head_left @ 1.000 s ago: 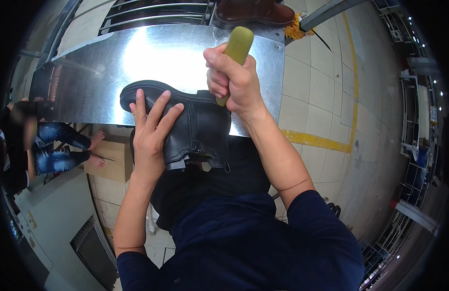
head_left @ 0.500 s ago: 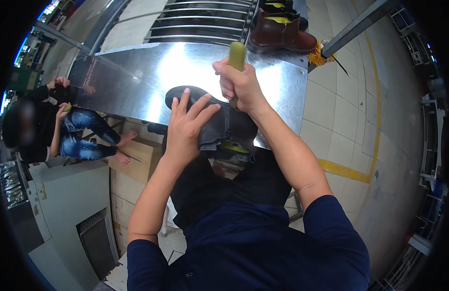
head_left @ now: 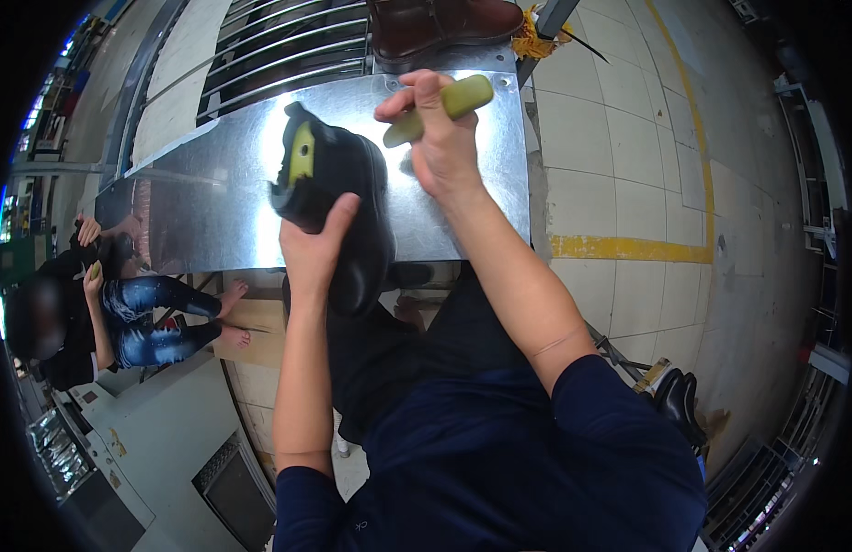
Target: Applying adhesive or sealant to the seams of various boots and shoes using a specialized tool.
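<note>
Left grip: fingers and thumb hold a black boot by its upper, the thumb lying along the side that faces the person. The boot is tilted. Its opening, with a yellow-green lining, faces left and toward the far edge of the tabletop; its sole is turned to the right. The toe projects past the near edge of the tabletop, over the person's lap. Whether any part of the boot bears on the metal cannot be told.

Right grip: holds an olive-green bar between thumb and fingers, slanting, its lower end toward the boot. Bar and boot are apart, with a narrow gap between them. The grip is over the right part of the tabletop, near the right edge.

Open room: bare, shiny metal extends from the boot toward the left end. A smaller bare area lies between the sole and the right edge.

Boundaries: metal bars adjoin the far edge. A brown boot occupies the far right corner, with a yellow-orange bundle just beside it. Past the right edge is tiled floor with a yellow line. A co-worker sits beside the left end, bare feet on a cardboard box below the near edge.
</note>
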Motion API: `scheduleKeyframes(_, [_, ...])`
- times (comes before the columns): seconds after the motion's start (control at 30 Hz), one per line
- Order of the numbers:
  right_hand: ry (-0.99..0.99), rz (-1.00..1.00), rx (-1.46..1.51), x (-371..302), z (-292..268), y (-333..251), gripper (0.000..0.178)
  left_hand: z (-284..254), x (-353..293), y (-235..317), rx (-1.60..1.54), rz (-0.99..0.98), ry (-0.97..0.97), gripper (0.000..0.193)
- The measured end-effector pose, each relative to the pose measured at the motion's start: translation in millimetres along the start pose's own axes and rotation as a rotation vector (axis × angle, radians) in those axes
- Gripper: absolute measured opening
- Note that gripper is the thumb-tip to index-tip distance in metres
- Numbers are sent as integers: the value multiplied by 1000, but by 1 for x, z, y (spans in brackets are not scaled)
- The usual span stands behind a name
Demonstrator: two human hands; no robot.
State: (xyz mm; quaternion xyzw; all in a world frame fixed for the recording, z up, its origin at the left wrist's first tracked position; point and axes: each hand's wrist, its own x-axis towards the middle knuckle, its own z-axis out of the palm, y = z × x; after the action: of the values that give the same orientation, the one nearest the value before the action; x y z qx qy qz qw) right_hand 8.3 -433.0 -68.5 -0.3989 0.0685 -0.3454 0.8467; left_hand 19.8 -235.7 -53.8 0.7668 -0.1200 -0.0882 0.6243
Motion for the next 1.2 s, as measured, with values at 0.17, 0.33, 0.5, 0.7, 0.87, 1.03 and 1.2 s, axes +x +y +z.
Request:
scheduleKeyframes(0.17, [10, -3, 80, 16, 9, 25, 43, 11, -2, 2, -234, -197, -101, 46])
scheduleKeyframes(0.33, [-89, 4, 187, 24, 35, 36, 31, 16, -12, -34, -690, -171, 146, 48])
scheduleKeyframes(0.5, [-202, 8, 94, 33, 44, 48, 35, 9, -13, -58, -775, -81, 165, 51])
scheduleKeyframes(0.7, [-211, 42, 133, 31, 58, 58, 31, 11, -15, -53, -624, -5, 229, 48])
scheduleKeyframes(0.87, [-283, 48, -159, 32, 68, 63, 31, 9, -15, -50, -613, 30, 262, 31])
scheduleKeyframes(1.03, [-267, 38, -106, 27, 67, 62, 34, 4, -18, -44, -584, 48, 274, 30])
scheduleKeyframes(1.2, [-395, -56, 14, 11, 63, 61, 34, 5, -17, -44, -679, 35, 362, 26])
